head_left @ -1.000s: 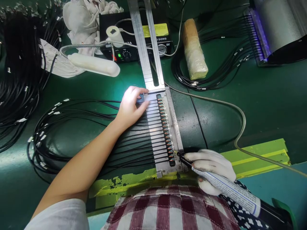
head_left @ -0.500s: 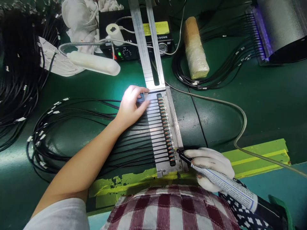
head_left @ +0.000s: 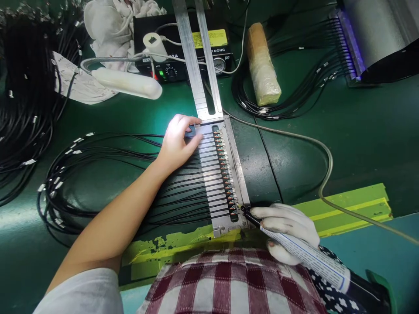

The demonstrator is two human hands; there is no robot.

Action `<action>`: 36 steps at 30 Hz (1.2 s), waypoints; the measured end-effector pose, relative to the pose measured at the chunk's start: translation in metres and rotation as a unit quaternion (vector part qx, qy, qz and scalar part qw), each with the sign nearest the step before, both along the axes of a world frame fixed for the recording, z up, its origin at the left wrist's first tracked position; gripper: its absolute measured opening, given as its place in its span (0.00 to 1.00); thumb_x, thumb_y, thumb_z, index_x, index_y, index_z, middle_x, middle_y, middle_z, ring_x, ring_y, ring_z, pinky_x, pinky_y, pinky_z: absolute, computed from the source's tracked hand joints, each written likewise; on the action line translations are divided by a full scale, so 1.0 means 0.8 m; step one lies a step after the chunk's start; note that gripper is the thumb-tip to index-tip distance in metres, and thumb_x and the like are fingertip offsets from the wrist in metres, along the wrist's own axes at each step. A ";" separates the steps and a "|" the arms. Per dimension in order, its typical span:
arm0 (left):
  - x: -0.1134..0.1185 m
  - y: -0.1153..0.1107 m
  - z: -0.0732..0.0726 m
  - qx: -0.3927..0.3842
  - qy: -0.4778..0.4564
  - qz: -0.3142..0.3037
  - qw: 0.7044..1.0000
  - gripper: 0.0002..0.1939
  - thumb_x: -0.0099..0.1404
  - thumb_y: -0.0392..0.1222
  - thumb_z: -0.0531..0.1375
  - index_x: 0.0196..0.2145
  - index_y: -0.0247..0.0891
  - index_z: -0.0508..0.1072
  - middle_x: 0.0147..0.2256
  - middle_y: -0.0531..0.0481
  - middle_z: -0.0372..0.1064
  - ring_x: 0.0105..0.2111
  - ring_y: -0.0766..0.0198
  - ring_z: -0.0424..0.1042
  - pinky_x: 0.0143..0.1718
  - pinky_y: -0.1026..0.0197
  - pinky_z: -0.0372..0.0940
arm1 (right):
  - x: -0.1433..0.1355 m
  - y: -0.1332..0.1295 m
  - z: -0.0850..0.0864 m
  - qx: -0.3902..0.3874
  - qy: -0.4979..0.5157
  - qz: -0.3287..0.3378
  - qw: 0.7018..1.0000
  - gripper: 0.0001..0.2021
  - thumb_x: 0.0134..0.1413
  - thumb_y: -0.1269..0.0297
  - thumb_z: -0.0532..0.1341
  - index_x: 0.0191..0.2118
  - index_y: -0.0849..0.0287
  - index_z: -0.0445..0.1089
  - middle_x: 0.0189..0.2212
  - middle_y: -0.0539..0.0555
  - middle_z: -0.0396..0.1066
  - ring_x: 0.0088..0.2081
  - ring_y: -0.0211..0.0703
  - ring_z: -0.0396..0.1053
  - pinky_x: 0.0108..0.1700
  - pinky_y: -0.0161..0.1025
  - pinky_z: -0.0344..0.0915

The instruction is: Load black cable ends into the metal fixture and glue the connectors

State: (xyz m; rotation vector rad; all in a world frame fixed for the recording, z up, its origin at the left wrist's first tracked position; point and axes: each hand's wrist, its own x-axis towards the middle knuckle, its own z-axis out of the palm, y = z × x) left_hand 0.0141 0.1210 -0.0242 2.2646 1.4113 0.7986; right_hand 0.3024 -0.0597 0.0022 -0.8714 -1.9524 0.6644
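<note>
A flat metal fixture [head_left: 210, 183] lies on the green bench, holding a row of black cables [head_left: 183, 190] with small connector ends [head_left: 225, 168] over a dark slot. My bare left hand [head_left: 180, 141] grips the fixture's far left corner, thumb on top, beside a dark blue piece [head_left: 190, 131] partly hidden by the fingers. My right hand [head_left: 288, 229], in a white glove with stained fingertips, is closed around a labelled glue syringe [head_left: 310, 256]. Its black tip points left, close to the connectors at the near end; whether it touches them I cannot tell.
A slotted metal bar [head_left: 188, 48] extends behind the fixture, before a black dispenser box [head_left: 176, 72]. A white lamp [head_left: 127, 83] hangs left of it. A wrapped block [head_left: 263, 65], a purple-lit metal housing [head_left: 379, 39] and a hose [head_left: 294, 136] lie right; cable bundles [head_left: 26, 109] left.
The syringe tip has shifted slightly along the connector row toward the fixture's near end. My left hand keeps its grip on the corner. The whole view has moved a little.
</note>
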 end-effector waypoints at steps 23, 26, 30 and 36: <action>0.001 0.000 0.001 -0.007 0.010 0.005 1.000 0.15 0.66 0.48 0.58 0.48 0.42 0.69 0.45 0.45 0.69 0.41 0.54 0.67 0.49 0.51 0.64 | -0.002 0.003 -0.002 -0.003 0.015 -0.005 1.000 0.10 0.54 0.66 0.59 0.42 0.60 0.72 0.38 0.60 0.80 0.37 0.48 0.80 0.34 0.41 0.75; 0.001 -0.001 0.001 -0.005 0.008 0.005 1.000 0.14 0.66 0.47 0.58 0.48 0.42 0.70 0.45 0.45 0.70 0.41 0.54 0.67 0.49 0.51 0.64 | -0.002 0.003 -0.001 -0.002 0.021 -0.003 1.000 0.09 0.54 0.67 0.59 0.41 0.60 0.72 0.38 0.61 0.80 0.37 0.47 0.80 0.34 0.40 0.75; 0.001 -0.001 0.001 -0.001 -0.004 0.000 1.000 0.14 0.66 0.46 0.58 0.48 0.41 0.70 0.45 0.45 0.70 0.41 0.55 0.67 0.49 0.51 0.64 | -0.002 0.002 -0.001 -0.003 0.013 -0.004 1.000 0.09 0.54 0.67 0.59 0.41 0.61 0.72 0.38 0.61 0.80 0.38 0.47 0.80 0.36 0.40 0.75; 0.002 -0.001 0.002 0.002 -0.005 -0.002 1.000 0.14 0.66 0.46 0.58 0.48 0.41 0.70 0.45 0.45 0.70 0.42 0.54 0.68 0.49 0.51 0.64 | -0.003 0.004 0.001 0.002 0.011 -0.007 1.000 0.08 0.56 0.65 0.58 0.40 0.60 0.72 0.37 0.61 0.80 0.36 0.47 0.80 0.34 0.41 0.75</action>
